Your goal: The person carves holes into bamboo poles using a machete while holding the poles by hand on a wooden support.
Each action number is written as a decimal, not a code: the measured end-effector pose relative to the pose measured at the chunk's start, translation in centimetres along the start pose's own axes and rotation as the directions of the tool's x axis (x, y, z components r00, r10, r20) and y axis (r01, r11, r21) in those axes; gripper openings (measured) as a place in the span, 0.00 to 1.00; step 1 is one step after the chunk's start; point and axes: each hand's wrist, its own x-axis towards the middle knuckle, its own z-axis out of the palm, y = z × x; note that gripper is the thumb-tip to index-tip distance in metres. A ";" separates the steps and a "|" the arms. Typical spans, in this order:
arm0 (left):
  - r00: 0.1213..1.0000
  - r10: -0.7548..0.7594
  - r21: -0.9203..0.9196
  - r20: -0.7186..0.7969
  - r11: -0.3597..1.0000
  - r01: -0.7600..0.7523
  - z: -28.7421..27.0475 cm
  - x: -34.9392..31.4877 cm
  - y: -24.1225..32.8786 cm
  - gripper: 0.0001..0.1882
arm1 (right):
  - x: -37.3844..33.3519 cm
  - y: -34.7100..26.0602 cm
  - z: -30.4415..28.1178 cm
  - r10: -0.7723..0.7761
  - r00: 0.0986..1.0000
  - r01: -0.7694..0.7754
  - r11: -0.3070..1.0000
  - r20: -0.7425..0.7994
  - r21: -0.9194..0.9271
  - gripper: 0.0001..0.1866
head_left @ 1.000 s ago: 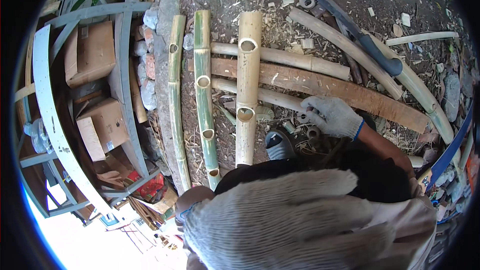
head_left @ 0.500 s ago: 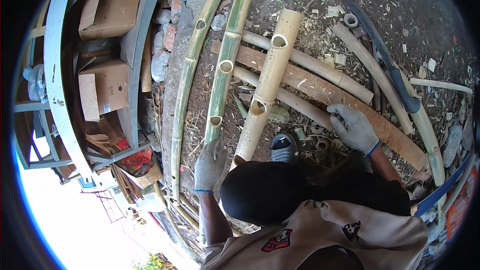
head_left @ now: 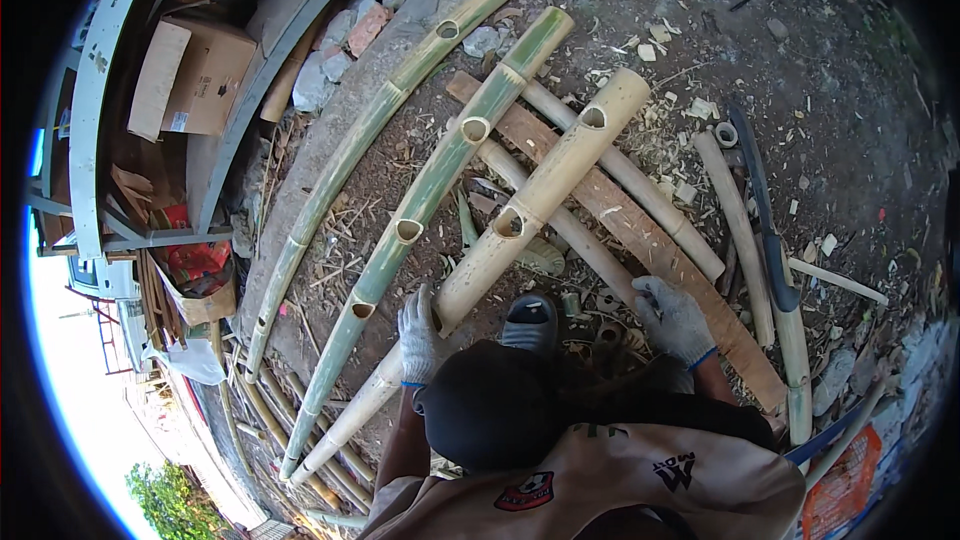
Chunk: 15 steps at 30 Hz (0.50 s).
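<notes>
Both my hands wear pale knit work gloves with blue cuffs. My left hand (head_left: 420, 338) rests against the near side of a thick pale bamboo pole (head_left: 548, 180), beside a hole, its fingers straight. Two more holes open along this pole's upper side. Farther right, my right hand (head_left: 677, 320) hovers by the near end of a thin pale pole (head_left: 570, 230). Its fingers are loosely bent, with nothing visible in them. Left of the thick pole lies a green bamboo pole (head_left: 425, 195) with several holes. Another green-yellow pole (head_left: 340, 165) with holes lies beyond it.
A wooden plank (head_left: 640, 225) and a second thin pole (head_left: 660, 205) lie crosswise under the bamboo. At right lies a dark curved blade-like tool (head_left: 762, 190) beside loose poles. Wood chips dot the soil. Bricks (head_left: 370, 28) and a frame with cardboard boxes (head_left: 205, 80) stand left. My sandalled foot (head_left: 530, 325) is between my hands.
The whole view has turned, so the poles now slant more to the right. My left hand has shifted up against the thick pale pole. My right hand stays by the thin pole's end.
</notes>
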 end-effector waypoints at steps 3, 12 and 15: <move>0.986 0.166 -0.015 -0.026 0.986 -0.166 0.2 5.4 5.6 0.59 | 0.3 -0.5 -0.1 0.043 0.999 -0.043 0.998 0.001 -0.039 0.14; 0.957 0.120 -0.098 0.264 0.990 -0.098 0.0 14.5 13.7 0.50 | -0.2 -0.7 0.2 0.042 0.999 -0.040 0.998 0.032 -0.046 0.12; 0.782 0.276 -0.359 0.559 0.931 -0.072 -4.0 15.3 13.1 0.48 | -1.2 -0.4 -0.8 0.157 0.985 -0.155 0.987 0.073 -0.040 0.13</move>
